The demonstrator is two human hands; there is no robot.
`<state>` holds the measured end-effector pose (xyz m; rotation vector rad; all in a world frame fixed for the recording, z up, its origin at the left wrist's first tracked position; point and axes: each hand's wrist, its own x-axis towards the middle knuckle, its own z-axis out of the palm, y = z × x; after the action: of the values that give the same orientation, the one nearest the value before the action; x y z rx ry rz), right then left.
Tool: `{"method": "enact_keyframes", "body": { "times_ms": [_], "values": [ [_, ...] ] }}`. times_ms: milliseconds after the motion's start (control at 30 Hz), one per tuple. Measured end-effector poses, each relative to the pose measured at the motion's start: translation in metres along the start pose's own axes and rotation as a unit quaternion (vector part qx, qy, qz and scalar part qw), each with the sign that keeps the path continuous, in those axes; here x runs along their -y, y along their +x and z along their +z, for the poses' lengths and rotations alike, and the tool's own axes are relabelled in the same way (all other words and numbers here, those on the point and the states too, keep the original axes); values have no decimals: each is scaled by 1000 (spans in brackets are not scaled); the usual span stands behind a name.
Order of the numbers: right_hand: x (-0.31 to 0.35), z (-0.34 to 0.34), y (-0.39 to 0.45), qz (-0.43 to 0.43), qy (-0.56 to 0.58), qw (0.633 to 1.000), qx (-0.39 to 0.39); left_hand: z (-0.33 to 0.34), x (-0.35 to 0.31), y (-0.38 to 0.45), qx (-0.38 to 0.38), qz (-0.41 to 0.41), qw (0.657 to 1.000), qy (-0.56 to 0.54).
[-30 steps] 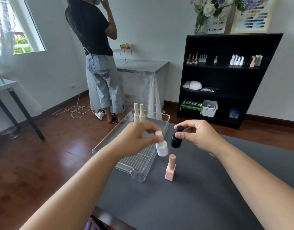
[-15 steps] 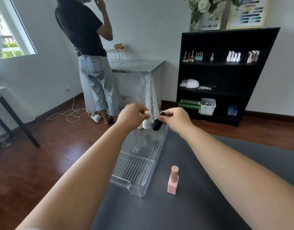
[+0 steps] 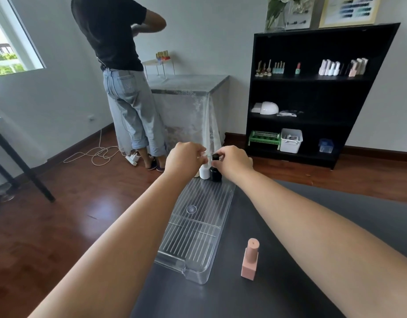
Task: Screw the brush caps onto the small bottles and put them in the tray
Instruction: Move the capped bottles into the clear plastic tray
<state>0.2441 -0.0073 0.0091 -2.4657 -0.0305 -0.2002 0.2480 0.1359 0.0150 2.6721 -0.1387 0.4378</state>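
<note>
Writing: none readable on the bottles; the framed colour chart (image 3: 349,10) on the wall is too small to read.
Bottles: three clearly seen. A small white round bottle (image 3: 204,172) and a small black round bottle (image 3: 216,173) stand upright, touching, at the far end of the clear ribbed plastic tray (image 3: 198,228); a pink square bottle (image 3: 250,262) stands on the dark grey table (image 3: 278,294), just right of the tray.
Left hand (image 3: 184,158): arm stretched forward, fingers pinched on the white bottle's cap.
Right hand (image 3: 232,160): arm stretched forward, fingers pinched on the black bottle's cap.

1. Pale grey walls (image 3: 216,31) meet a glossy reddish wooden floor (image 3: 67,216).
2. A window (image 3: 7,42) at far left lets in daylight, with greenery outside.
3. A black bookshelf (image 3: 312,125) stands against the right wall, flowers (image 3: 278,10) and a framed colour chart (image 3: 351,10) on top.
4. A side table under a lace cloth (image 3: 188,104) stands in the corner.
5. A person in a black top and jeans (image 3: 126,88) faces away.
6. White cables (image 3: 94,154) trail across the floor.
</note>
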Motion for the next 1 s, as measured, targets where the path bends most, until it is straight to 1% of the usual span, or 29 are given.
{"method": "enact_keyframes", "body": {
  "times_ms": [67,133,233,300,333,367,433,533,600,667,733,867,1000],
  "values": [
    [-2,1,1,-3,-6,1000,2,-3,-1,-5,-5,-4,1000,-31],
    [-6,-4,-4,-1,10,1000,9,-8,-1,-14,-9,0,998,-56],
    [-14,-25,-22,-20,98,995,-3,-22,-1,-35,-36,16,994,-99],
    [-18,-44,-44,-47,162,986,-3,-34,-1,-55,-49,30,994,-96],
    [-22,-53,-58,-61,191,980,11,-40,0,-66,-46,35,995,-85],
    [-26,-61,-73,-71,217,973,34,-44,1,-78,-38,38,996,-78],
    [-34,-77,-106,-89,250,958,105,-48,4,-103,1,29,996,-84],
    [-41,-96,-150,-106,252,933,235,-41,5,-137,82,29,993,-78],
    [-45,-99,-171,-113,239,923,278,-32,5,-150,124,31,989,-73],
    [-48,-97,-184,-111,216,930,275,-26,5,-159,161,48,985,-38],
    [-52,-93,-191,-109,192,941,255,-23,6,-164,188,63,980,7],
    [-55,-84,-198,-107,201,956,184,-24,9,-165,203,73,976,27],
    [-53,-83,-199,-122,214,958,144,-25,10,-165,209,81,974,35]
  ]
}}
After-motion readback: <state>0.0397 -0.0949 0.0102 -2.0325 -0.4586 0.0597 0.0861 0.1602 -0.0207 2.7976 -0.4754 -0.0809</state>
